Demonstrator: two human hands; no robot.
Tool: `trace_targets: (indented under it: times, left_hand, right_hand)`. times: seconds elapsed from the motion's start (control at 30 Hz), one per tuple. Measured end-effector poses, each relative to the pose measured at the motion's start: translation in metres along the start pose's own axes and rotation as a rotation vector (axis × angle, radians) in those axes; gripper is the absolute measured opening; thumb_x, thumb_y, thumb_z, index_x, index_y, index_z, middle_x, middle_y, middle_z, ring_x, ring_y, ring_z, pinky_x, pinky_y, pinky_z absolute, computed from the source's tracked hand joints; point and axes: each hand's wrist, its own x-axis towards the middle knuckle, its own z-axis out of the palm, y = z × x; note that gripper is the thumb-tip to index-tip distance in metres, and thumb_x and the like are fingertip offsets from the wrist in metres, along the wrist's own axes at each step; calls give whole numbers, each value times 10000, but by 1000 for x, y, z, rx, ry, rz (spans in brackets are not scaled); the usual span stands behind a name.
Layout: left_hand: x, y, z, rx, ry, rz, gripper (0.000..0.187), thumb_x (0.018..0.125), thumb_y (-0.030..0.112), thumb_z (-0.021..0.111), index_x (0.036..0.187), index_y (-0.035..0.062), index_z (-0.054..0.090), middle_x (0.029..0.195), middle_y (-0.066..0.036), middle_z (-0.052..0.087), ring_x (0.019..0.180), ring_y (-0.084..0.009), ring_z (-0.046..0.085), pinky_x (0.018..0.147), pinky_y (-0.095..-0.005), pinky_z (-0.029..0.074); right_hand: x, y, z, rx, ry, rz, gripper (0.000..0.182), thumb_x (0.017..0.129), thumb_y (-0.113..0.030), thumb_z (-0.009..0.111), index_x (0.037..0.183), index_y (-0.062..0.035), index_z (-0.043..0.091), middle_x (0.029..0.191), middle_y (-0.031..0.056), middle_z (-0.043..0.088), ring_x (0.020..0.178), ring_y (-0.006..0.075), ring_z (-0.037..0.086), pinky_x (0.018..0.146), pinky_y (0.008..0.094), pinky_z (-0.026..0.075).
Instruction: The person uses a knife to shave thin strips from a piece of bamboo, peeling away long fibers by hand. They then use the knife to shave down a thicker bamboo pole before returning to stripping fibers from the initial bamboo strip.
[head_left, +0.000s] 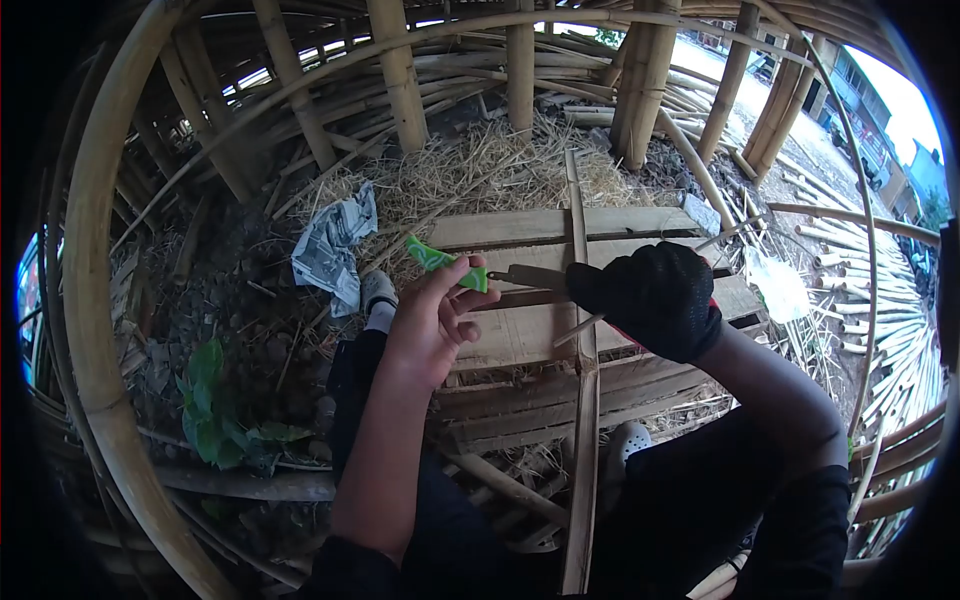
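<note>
My bare left hand (437,325) pinches the green, white-marked handle (430,257) of a knife between thumb and fingers. Its flat blade (535,277) points right, toward my right hand (650,300), which wears a black glove. The gloved fingers are closed around the far end of the blade, and the tip is hidden there. A thin stick (580,329) sticks out on both sides of the same glove. Under both hands lies a slatted wooden platform (510,335). A long split bamboo strip (583,420) runs lengthwise across it, beneath the blade.
Bamboo posts (400,80) and a curved bamboo pole (95,330) surround me. Crumpled newspaper (330,250) lies left of the platform, near a green-leaved plant (210,405). Straw (470,165) covers the ground beyond. Cut bamboo poles (890,330) and a white plastic sheet (778,285) are at right.
</note>
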Motion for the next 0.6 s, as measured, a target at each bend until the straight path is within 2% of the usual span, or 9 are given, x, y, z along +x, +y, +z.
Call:
trace_targets:
  times: [0.07, 0.17, 0.33, 0.4, 0.43, 0.5, 0.6]
  left_hand:
    - [0, 0, 1, -13, 59, -34, 239, 939, 286, 653, 1082, 96, 641, 879, 14, 663, 830, -107, 673, 464, -208, 363]
    - [2, -3, 0, -39, 41, -21, 246, 942, 280, 655, 1084, 79, 644, 842, 7, 641, 800, -87, 634, 453, -207, 324]
    - [2, -4, 0, -41, 46, -16, 259, 938, 274, 666, 1104, 76, 643, 852, 13, 634, 803, -78, 620, 453, -201, 316]
    - [1, -4, 1, -26, 20, -21, 263, 936, 273, 670, 1110, 78, 644, 860, 15, 634, 806, -76, 621, 453, -197, 317]
    - [1, -5, 2, -5, 17, -32, 270, 942, 277, 667, 1122, 78, 641, 863, 18, 633, 806, -71, 619, 454, -193, 315]
    - [0, -7, 4, 18, 15, -44, 277, 947, 281, 663, 1135, 79, 637, 865, 21, 631, 806, -66, 617, 455, -188, 313]
    - [0, -13, 7, 49, 31, -7, 298, 958, 292, 656, 1162, 77, 628, 878, 23, 637, 806, -54, 612, 456, -182, 312]
  right_hand:
    - [-1, 1, -2, -21, -28, -28, 387, 786, -191, 712, 1159, -291, 680, 651, -61, 514, 529, 120, 471, 442, 285, 389]
    - [0, 2, -5, -56, -42, -73, 457, 783, -163, 698, 1219, -290, 646, 681, -71, 526, 537, 114, 472, 448, 282, 394]
    - [0, 4, -2, -26, 4, -80, 499, 771, -152, 690, 1247, -288, 634, 700, -73, 534, 536, 113, 477, 448, 284, 397]
    - [3, 2, 1, -56, 51, -65, 61, 813, -296, 733, 826, -237, 723, 544, -38, 399, 470, 138, 410, 428, 312, 322]
    - [3, 2, 0, -56, 51, -64, 61, 813, -296, 733, 826, -237, 723, 544, -38, 399, 470, 138, 410, 428, 312, 322]
    - [3, 1, -6, -62, -48, -132, 269, 776, -247, 730, 1045, -256, 732, 575, -37, 417, 484, 130, 441, 431, 301, 352]
    - [7, -2, -13, -122, -26, -161, 368, 763, -214, 716, 1130, -248, 716, 595, -43, 444, 504, 121, 476, 435, 290, 379]
